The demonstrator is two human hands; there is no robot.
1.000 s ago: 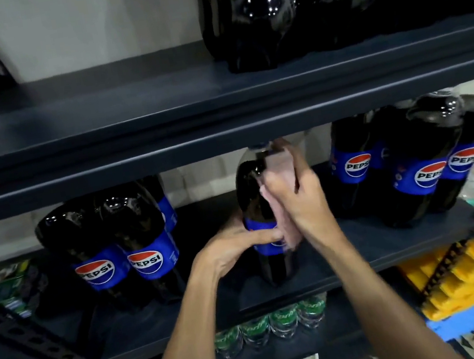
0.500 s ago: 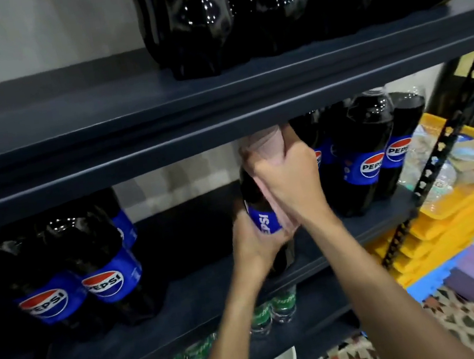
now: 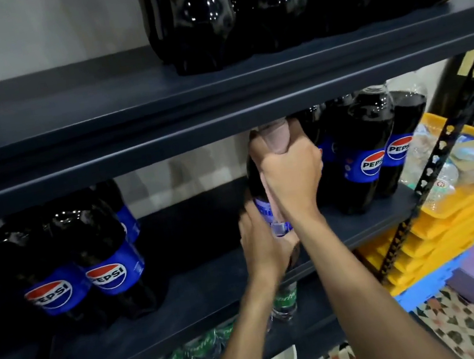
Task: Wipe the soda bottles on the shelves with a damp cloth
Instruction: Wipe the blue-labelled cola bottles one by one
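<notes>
Dark Pepsi bottle (image 3: 255,181), pink cloth (image 3: 277,138) wrapping neck

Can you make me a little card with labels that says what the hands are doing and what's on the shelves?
left hand: grips the lower part of the Pepsi bottle
right hand: holds the pink cloth around the bottle's neck
bottle: upright, base hidden by the left hand
middle shelf: left Pepsi bottles and right Pepsi bottles
top shelf: row of dark bottles
lower down: green-labelled bottles
beside the rack: stacked yellow trays
</notes>
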